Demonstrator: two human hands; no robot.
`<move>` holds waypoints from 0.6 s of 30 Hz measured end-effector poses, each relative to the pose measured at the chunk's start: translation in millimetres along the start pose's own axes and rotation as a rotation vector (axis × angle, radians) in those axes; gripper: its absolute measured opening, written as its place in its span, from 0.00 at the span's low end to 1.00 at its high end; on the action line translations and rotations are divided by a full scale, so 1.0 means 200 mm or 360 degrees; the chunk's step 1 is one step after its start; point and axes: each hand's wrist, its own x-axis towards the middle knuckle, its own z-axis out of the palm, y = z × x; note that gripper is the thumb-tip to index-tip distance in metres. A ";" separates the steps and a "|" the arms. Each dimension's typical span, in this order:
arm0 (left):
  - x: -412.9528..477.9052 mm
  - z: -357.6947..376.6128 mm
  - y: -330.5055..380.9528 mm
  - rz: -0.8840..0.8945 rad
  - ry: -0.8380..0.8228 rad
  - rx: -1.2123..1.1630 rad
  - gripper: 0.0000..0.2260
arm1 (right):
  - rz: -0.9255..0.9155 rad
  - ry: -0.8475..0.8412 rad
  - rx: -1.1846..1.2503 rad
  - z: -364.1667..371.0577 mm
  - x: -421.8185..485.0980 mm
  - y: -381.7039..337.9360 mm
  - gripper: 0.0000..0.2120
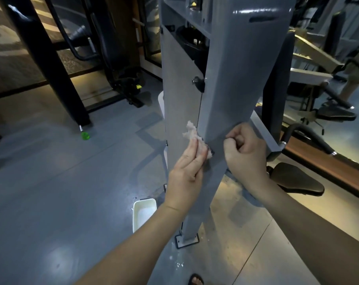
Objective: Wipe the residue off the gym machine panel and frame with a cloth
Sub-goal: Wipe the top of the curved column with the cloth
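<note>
Head view: left hand (187,171), fingers straight, is pressing the pink cloth (192,133) against the seam between panel (180,89) and frame (232,79). Right hand (244,150), at the cloth's 3 o'clock, is resting on the frame with fingers curled, visibly holding nothing.

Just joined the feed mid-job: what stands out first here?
The left hand presses a crumpled pink cloth at the seam between grey panel and frame, centre. Beside it, the right hand is curled against the frame. A white tray sits on the floor below.
</note>
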 end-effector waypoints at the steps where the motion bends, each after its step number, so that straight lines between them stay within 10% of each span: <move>1: 0.03 -0.01 0.01 0.0007 0.0028 -0.0013 0.19 | -0.0009 -0.0006 -0.0002 0.00 0.00 0.01 0.06; 7: 0.14 0.00 0.06 0.0170 0.0287 0.0126 0.12 | 0.0043 -0.0073 0.0041 0.01 -0.04 0.09 0.06; 18: -0.14 -0.09 -0.27 -0.0281 -0.0611 0.0103 0.14 | 0.0219 -0.0353 0.0046 0.20 -0.20 0.20 0.07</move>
